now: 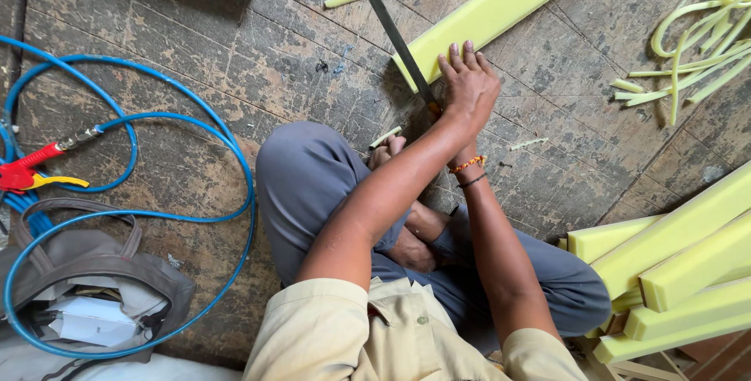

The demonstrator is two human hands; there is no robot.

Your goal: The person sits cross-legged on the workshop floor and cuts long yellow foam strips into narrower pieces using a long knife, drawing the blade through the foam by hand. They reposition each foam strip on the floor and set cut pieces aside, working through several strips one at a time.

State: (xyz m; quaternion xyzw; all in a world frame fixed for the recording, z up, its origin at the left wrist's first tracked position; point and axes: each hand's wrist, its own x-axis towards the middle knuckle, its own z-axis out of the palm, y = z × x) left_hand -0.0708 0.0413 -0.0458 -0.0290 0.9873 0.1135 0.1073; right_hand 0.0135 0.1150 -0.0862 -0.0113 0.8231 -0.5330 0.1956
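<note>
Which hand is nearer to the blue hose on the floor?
Hard to call. Both hands are stacked together at the end of the yellow foam strip, by the long blade. The blue hose lies well off to the person's left, clear of both.

Foam strip (501, 7): pale yellow-green, plain.
Foam blocks (680, 260), stacked: same pale yellow.
Foam offcuts (696, 44): yellow-green, thin strands.
Blade (395, 37): dark grey metal.
Air hose (168, 185): bright blue, coiled.
Blow gun (31, 171): red body, yellow trigger, silver fitting.
Bag (94, 271): grey-brown, white papers inside.
Trousers (313, 185): slate grey.
Shirt (375, 334): beige, plain.
Wrist thread (467, 164): orange; thinner black band (472, 181) beside it.
Floor (195, 44): worn dark grey-brown planks, mottled with pale scuffs.
</note>
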